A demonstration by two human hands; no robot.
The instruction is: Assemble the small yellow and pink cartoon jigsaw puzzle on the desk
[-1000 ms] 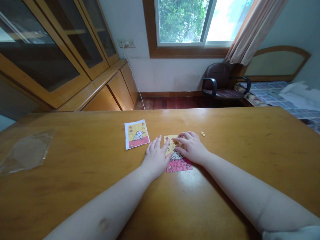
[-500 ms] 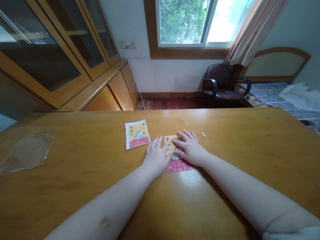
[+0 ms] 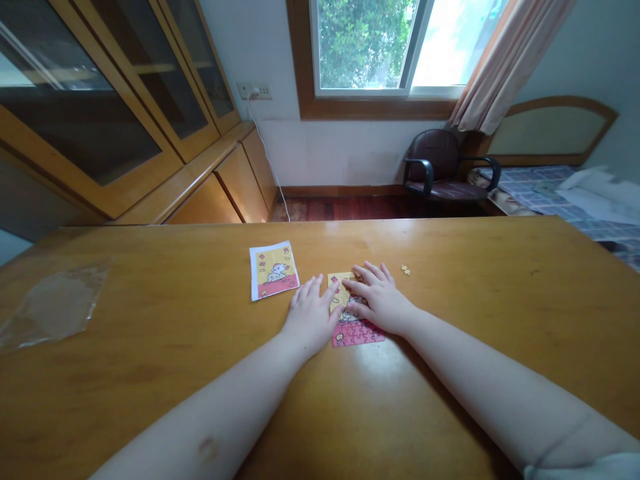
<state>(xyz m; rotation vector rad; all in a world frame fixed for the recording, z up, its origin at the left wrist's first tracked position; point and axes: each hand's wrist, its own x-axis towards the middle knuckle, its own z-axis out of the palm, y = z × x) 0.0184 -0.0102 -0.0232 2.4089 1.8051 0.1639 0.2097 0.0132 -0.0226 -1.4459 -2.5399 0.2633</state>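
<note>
A small yellow and pink jigsaw puzzle (image 3: 358, 332) lies flat on the wooden table (image 3: 450, 373), mostly covered by my hands. My left hand (image 3: 311, 315) rests flat at its left edge with the fingers stretched out. My right hand (image 3: 380, 298) lies flat on top of the puzzle, fingers spread and pressing down. A printed picture card (image 3: 273, 269) with the same yellow and pink design lies just left of the puzzle. One loose yellow puzzle piece (image 3: 405, 270) sits on the table to the right of my right hand.
A crumpled clear plastic bag (image 3: 50, 303) lies at the table's left side. Beyond the table stand wooden glass-door cabinets (image 3: 115, 107), a dark office chair (image 3: 440, 167) under the window, and a bed (image 3: 575, 193) at the right.
My right hand's fingers, curled over the puzzle's top edge a second ago, have flattened and spread on it. The left hand has hardly moved.
</note>
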